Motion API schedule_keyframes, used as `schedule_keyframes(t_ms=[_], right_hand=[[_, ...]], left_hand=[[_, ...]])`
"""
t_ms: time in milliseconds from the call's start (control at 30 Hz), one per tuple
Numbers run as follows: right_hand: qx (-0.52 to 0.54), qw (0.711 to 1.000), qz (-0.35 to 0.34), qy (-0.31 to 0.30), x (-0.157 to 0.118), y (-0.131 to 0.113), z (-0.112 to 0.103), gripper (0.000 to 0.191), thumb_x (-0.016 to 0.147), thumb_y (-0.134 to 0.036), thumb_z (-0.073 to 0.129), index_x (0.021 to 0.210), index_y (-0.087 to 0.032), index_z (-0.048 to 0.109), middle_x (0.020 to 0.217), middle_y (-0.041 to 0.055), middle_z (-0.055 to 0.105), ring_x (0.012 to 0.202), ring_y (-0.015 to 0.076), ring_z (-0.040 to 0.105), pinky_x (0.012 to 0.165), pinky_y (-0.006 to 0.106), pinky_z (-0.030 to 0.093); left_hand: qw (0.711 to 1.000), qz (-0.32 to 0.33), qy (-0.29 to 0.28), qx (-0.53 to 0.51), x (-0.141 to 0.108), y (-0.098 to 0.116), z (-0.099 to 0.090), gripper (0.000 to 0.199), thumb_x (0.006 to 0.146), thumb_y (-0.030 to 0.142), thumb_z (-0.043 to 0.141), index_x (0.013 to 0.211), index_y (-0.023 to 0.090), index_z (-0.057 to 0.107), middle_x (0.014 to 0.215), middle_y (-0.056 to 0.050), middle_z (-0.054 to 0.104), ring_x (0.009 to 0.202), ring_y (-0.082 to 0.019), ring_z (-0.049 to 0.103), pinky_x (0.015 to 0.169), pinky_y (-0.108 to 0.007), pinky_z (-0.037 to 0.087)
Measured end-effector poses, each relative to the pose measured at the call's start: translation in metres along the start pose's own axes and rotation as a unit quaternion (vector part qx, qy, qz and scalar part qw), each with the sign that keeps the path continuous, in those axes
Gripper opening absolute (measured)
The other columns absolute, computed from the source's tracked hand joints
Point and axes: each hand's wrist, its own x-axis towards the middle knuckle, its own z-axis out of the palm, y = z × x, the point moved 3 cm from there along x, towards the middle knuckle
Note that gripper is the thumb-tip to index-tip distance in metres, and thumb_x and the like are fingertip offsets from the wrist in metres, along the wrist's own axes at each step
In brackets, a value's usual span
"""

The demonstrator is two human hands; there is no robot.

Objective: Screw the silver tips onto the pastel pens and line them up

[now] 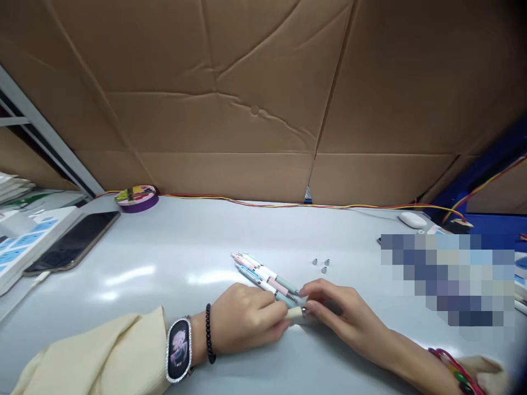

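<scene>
My left hand (251,321) is closed around a cream-coloured pen (294,313), whose metal tip points right. The fingers of my right hand (343,310) are curved, with thumb and forefinger at that metal tip; whether they grip it is hard to make out. Just beyond my hands, several pens (267,277) with white barrels and pink, green or blue parts lie side by side on the grey table (185,230). Three small metal cone-shaped pieces (324,269) lie to the right of the pens.
A round purple tin (140,200) stands at the back left. A phone (74,241) with a white cable rests beside a white power strip (24,247). At the back right is a white mouse (412,220). Thin wires (255,204) run along a cardboard wall (226,120).
</scene>
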Motion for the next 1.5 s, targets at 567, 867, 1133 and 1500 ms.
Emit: schedule_keyframes(t_ms=[567, 867, 1133, 1500], right_hand=[[0.027, 0.992, -0.081, 0.090, 0.002, -0.003, -0.008, 0.014, 0.086, -0.011, 0.053, 0.092, -0.021, 0.061, 0.087, 0.0040, 0.068, 0.081, 0.0166, 0.065, 0.071, 0.028, 0.054], [-0.006, 0.984, -0.095, 0.151, 0.001, -0.003, -0.017, 0.015, 0.086, -0.012, 0.056, 0.093, -0.024, 0.061, 0.085, 0.0012, 0.067, 0.081, 0.0155, 0.064, 0.073, 0.027, 0.053], [-0.097, 0.958, -0.027, 0.267, 0.002, 0.015, -0.053, 0.011, 0.090, -0.030, 0.053, 0.085, -0.023, 0.061, 0.082, 0.0035, 0.064, 0.077, 0.0193, 0.062, 0.069, 0.032, 0.050], [-0.193, 0.966, 0.045, 0.166, 0.007, 0.047, -0.067, 0.025, 0.087, -0.031, 0.053, 0.111, -0.023, 0.054, 0.087, 0.0032, 0.068, 0.080, 0.0201, 0.066, 0.074, 0.034, 0.053]], left_hand=[[1.000, 0.005, -0.020, -0.022, 0.003, -0.004, -0.006, 0.029, 0.093, 0.018, 0.035, 0.111, 0.022, 0.057, 0.060, 0.003, 0.055, 0.044, -0.012, 0.048, 0.037, -0.021, 0.031], [0.999, 0.004, -0.008, -0.043, 0.004, -0.004, -0.007, 0.027, 0.094, 0.017, 0.034, 0.111, 0.019, 0.055, 0.066, 0.001, 0.062, 0.048, -0.011, 0.054, 0.040, -0.021, 0.034], [0.991, 0.032, 0.107, -0.072, 0.006, -0.004, -0.019, 0.020, 0.092, 0.013, 0.041, 0.111, 0.015, 0.047, 0.069, -0.001, 0.067, 0.053, -0.013, 0.055, 0.049, -0.023, 0.041], [0.986, 0.040, 0.148, -0.064, 0.006, -0.005, -0.023, 0.011, 0.095, 0.016, 0.046, 0.104, 0.016, 0.052, 0.072, 0.000, 0.066, 0.068, -0.015, 0.054, 0.067, -0.029, 0.044]])
